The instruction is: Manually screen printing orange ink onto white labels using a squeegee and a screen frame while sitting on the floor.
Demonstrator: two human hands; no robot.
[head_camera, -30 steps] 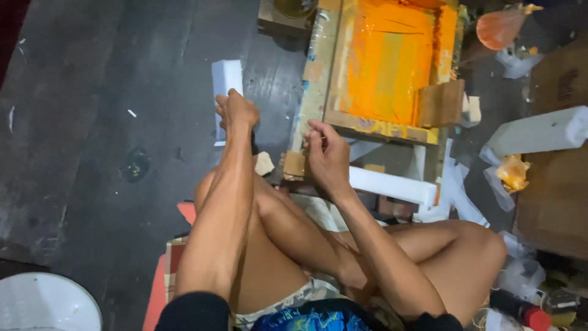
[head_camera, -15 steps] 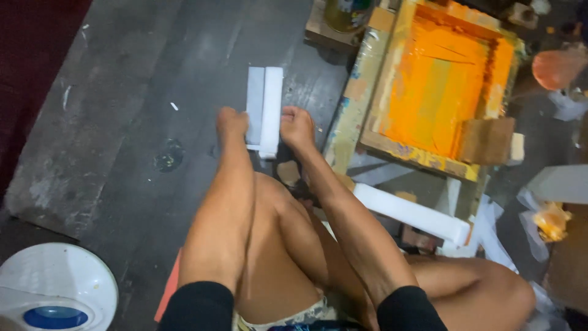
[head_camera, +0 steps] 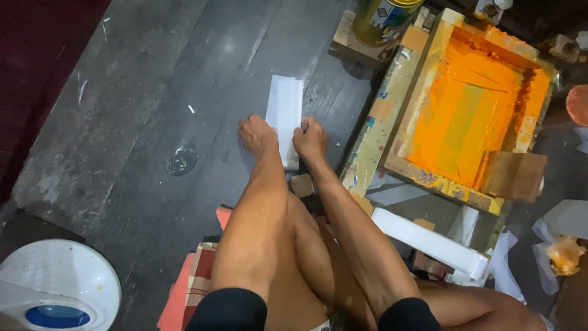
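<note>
On the dark plank floor, a white paper strip (head_camera: 285,116) lies lengthwise away from the seated person, its near end pinched between left hand (head_camera: 258,135) and right hand (head_camera: 310,139), beside an orange-inked printing frame (head_camera: 392,98).

The scene is dim, with one soft source overhead. A pale sheen lies on the dark floor (head_camera: 184,73) well beyond the fingers, above the white strip (head_camera: 285,113) that both hands touch. The strip is the brightest thing near the fingertips and looks slightly washed out, its surface without detail. The left hand (head_camera: 258,135) and right hand (head_camera: 310,140) are softly blurred, their fingers hard to separate. Shadow pools just below the hands, between the forearms. To the right of the fingers the orange frame (head_camera: 471,116) glows, saturated. The corners fall dark, and the white fan (head_camera: 55,288) at lower left looks soft
</note>
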